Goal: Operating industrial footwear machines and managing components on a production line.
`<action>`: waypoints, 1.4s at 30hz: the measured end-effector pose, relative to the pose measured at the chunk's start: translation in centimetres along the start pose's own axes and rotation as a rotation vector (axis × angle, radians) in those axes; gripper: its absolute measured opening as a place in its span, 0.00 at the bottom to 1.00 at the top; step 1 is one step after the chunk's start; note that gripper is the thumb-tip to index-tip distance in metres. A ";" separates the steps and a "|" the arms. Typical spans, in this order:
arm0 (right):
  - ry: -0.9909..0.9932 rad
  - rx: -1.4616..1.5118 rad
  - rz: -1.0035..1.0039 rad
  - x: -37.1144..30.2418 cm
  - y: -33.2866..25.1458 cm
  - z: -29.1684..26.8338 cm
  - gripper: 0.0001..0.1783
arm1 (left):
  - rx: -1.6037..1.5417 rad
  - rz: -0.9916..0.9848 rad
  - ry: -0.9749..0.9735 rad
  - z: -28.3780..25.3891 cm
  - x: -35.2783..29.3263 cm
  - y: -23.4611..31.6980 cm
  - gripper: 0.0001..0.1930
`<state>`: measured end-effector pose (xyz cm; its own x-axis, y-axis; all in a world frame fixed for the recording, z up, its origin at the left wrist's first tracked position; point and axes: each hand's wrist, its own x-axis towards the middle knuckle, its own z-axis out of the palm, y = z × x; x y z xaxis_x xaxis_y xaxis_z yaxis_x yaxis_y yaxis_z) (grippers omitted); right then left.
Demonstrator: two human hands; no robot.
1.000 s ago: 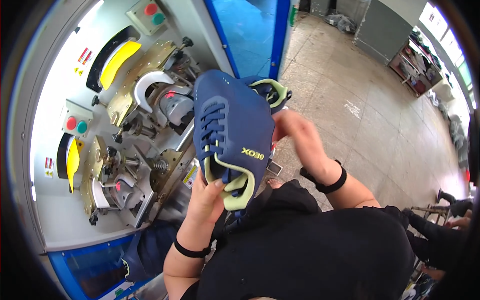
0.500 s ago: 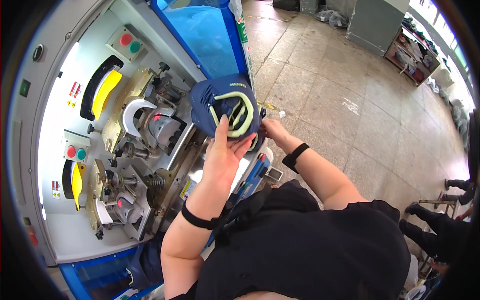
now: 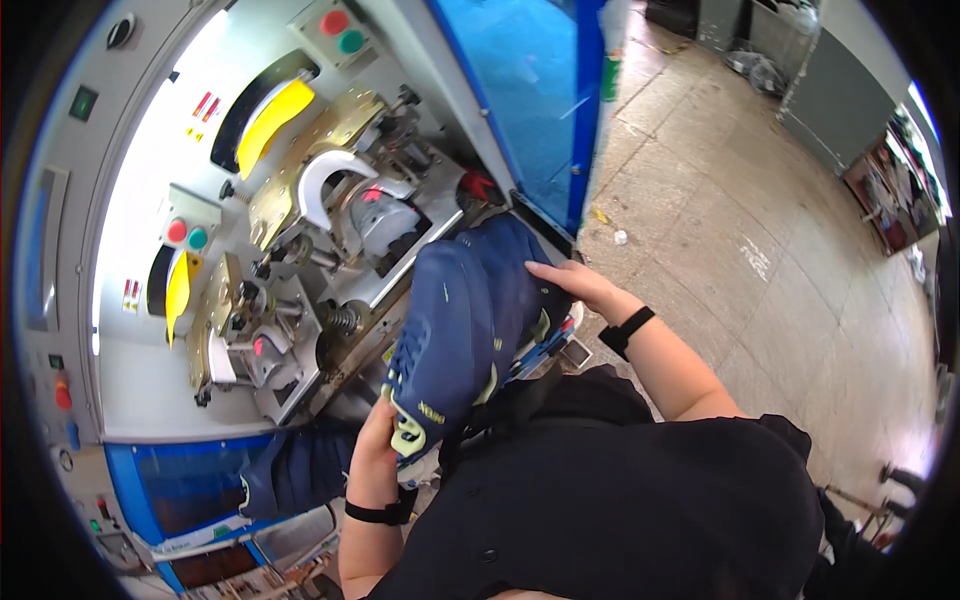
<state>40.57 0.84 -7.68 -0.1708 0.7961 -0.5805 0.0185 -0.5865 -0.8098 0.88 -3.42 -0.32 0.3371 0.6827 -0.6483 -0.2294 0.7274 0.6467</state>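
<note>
A navy shoe upper (image 3: 440,315) with lime-green collar trim lies lengthwise in front of me, its toe pointing away toward the machine. My left hand (image 3: 377,432) is closed on its heel end, at the lime collar; some fingers are hidden beneath. Right beside it rest more navy uppers (image 3: 512,255), overlapping and slightly blurred. My right hand (image 3: 582,284) grips the edge of one of these, with one finger laid along the top and the others out of sight.
On the left stands a pressing machine with two moulds (image 3: 385,222) (image 3: 270,362), yellow guards (image 3: 272,125) and red and green buttons (image 3: 188,233). More navy uppers (image 3: 290,480) hang at its lower front. A blue panel (image 3: 525,95) rises at the far side; tiled floor (image 3: 700,240) stretches right.
The upper in my left hand has swung round and come nearer, its collar now toward me. My right hand has shifted onto the uppers beside it. The head view has shifted.
</note>
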 end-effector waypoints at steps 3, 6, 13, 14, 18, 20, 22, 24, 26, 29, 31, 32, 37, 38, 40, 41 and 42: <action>-0.091 0.014 -0.005 0.1 -1.1 1.7 0.44 | 0.030 0.023 0.059 -2.3 -0.1 -3.2 0.41; -0.211 0.097 -0.135 1.6 -1.7 3.7 0.41 | -0.101 0.023 0.084 -5.8 1.2 -7.7 0.31; -0.135 -0.054 -0.095 3.5 -3.4 5.9 0.22 | -0.437 0.057 0.239 -5.6 0.2 -7.9 0.24; -0.107 -0.063 -0.156 4.3 -2.8 5.3 0.22 | -0.464 0.071 0.254 -6.4 0.0 -8.6 0.24; 0.096 -0.208 -0.310 5.5 -3.0 4.6 0.23 | -0.504 0.156 0.234 -8.7 -0.7 -10.6 0.18; 0.095 -0.217 -0.321 5.5 -3.8 5.8 0.24 | -0.261 0.081 0.180 -9.9 -0.8 -10.7 0.25; 0.130 -0.289 -0.238 5.1 -4.8 8.3 0.27 | -0.230 0.062 0.194 -9.4 -0.5 -10.0 0.27; 0.046 -0.424 -0.313 5.9 -4.1 10.8 0.39 | 0.267 0.194 0.326 -8.7 0.3 -9.7 0.25; 0.187 -0.740 -0.333 5.6 -4.2 13.0 0.48 | 0.333 0.098 0.315 -8.3 0.1 -8.0 0.24; 0.212 -0.781 -0.289 5.2 -3.6 15.1 0.53 | -0.213 0.098 -0.178 -13.8 0.4 -8.8 0.22; 0.260 -0.699 -0.310 5.4 -1.0 14.9 0.52 | -0.383 0.097 -0.311 -14.2 0.5 -7.7 0.24; 0.285 -0.616 -0.337 5.3 0.4 14.6 0.52 | -0.561 0.095 -0.418 -14.2 0.4 -7.0 0.26; 0.195 -0.331 -0.361 3.1 1.5 17.6 0.56 | -0.203 0.099 -0.123 -12.8 0.4 -6.3 0.32; 0.210 -0.338 -0.353 2.9 1.7 18.3 0.56 | -0.207 0.090 -0.138 -12.5 0.5 -6.2 0.32; 0.293 -0.479 -0.491 1.8 0.8 20.6 0.58 | -0.126 0.141 -0.139 -12.2 0.6 -5.9 0.32; 0.342 -0.534 -0.484 2.6 1.7 20.9 0.60 | -0.153 0.138 -0.118 -12.3 0.8 -6.2 0.31; 0.350 -0.539 -0.482 2.5 1.5 21.2 0.60 | -0.155 0.136 -0.127 -12.9 0.9 -6.6 0.31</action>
<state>19.24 -1.23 -8.57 0.0361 0.9964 -0.0773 0.5100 -0.0849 -0.8560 -9.08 -6.69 -10.35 0.4031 0.7683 -0.4972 -0.4149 0.6376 0.6491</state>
